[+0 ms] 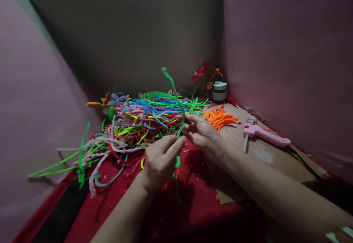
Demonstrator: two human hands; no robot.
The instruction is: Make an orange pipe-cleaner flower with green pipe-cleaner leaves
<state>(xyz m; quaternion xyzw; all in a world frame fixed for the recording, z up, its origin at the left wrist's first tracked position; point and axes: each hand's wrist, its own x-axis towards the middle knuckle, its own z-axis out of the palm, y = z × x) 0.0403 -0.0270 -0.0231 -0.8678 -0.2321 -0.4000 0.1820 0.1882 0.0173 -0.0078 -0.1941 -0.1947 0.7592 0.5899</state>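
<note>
A bright green pipe cleaner (180, 105) stands roughly upright between my two hands, its upper part bending left to a thicker tip. My left hand (162, 157) pinches its lower part between thumb and bent fingers. Below that fist more green pipe cleaner hangs down, blurred at its end. Just above, my right hand (202, 132) holds the same stem with its fingertips. Behind both hands spreads a big heap of loose pipe cleaners (154, 115) in many colours. Part of the heap is hidden by my hands.
On the right, a pink hot glue gun (266, 134) lies on a brown board (292, 162), with orange pipe-cleaner pieces (220, 118) beside it. A lidded jar (220, 91) and red pipe-cleaner flowers (199, 74) stand behind. Red cloth (198, 213) covers the table.
</note>
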